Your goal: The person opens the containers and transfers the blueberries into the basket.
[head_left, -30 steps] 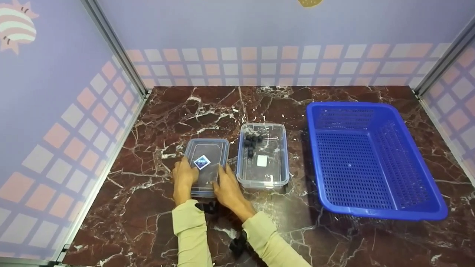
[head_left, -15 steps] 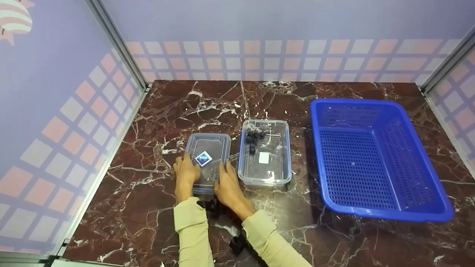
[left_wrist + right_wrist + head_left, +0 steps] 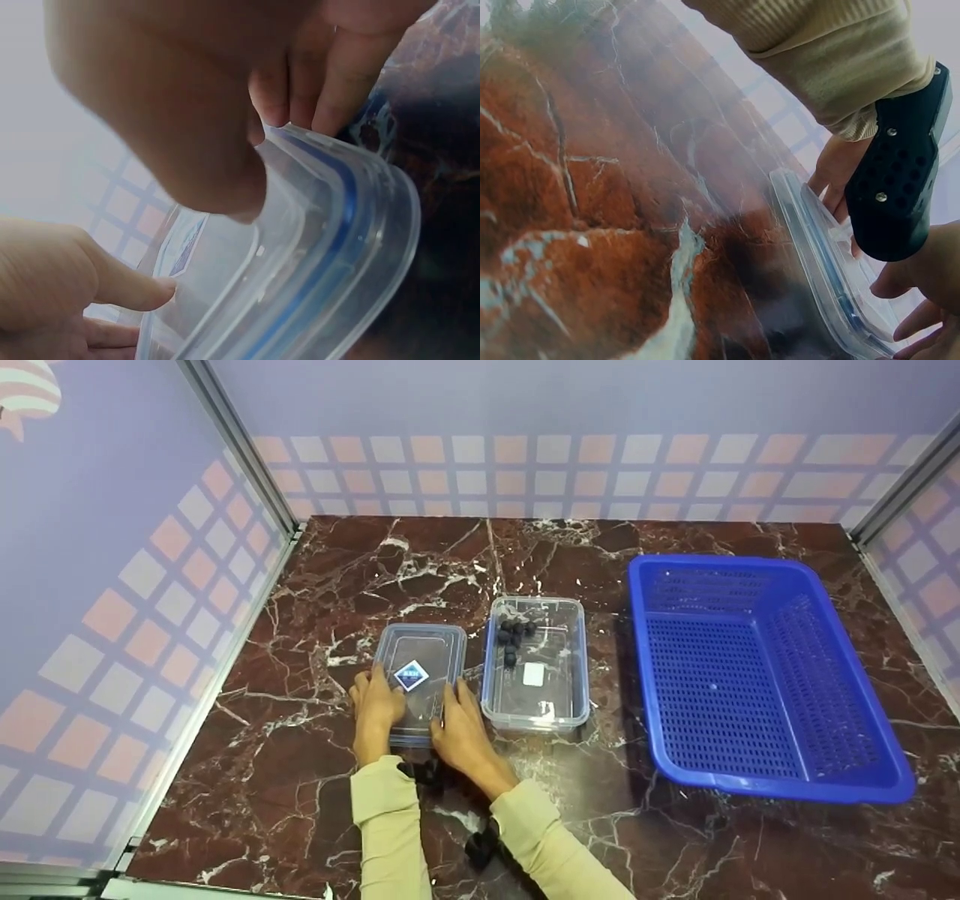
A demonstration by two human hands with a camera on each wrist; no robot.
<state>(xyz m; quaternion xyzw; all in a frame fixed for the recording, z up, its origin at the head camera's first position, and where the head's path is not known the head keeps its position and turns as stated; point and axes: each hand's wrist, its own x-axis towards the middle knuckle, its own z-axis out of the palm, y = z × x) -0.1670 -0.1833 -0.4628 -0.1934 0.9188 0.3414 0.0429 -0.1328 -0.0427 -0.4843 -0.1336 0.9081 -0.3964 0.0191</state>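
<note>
A lidded clear plastic food container [image 3: 420, 645] with a blue diamond label lies on the table in the head view. My left hand [image 3: 376, 709] grips its left side, thumb over the lid and fingers along the edge. Across from it, my right hand [image 3: 463, 731] holds the right side in the same way. The left wrist view shows the container's blue seal [image 3: 345, 196] under the rim, with the left fingers [image 3: 337, 90] at the edge. Just right of the hands stands an open clear container [image 3: 551, 701] with several small dark round fruits, like blueberries [image 3: 510, 637], towards its back left.
A large blue perforated basket [image 3: 851, 793] stands on the right of the dark red marbled table [image 3: 315, 810]. Patterned panels [image 3: 510, 405] enclose the left, back and right. Black wrist-camera mounts [image 3: 482, 846] sit below both wrists.
The view has tilted slightly, so everything sits a little higher in the picture. Both hands stay on the lidded container, with hardly any shift of the fingers.
</note>
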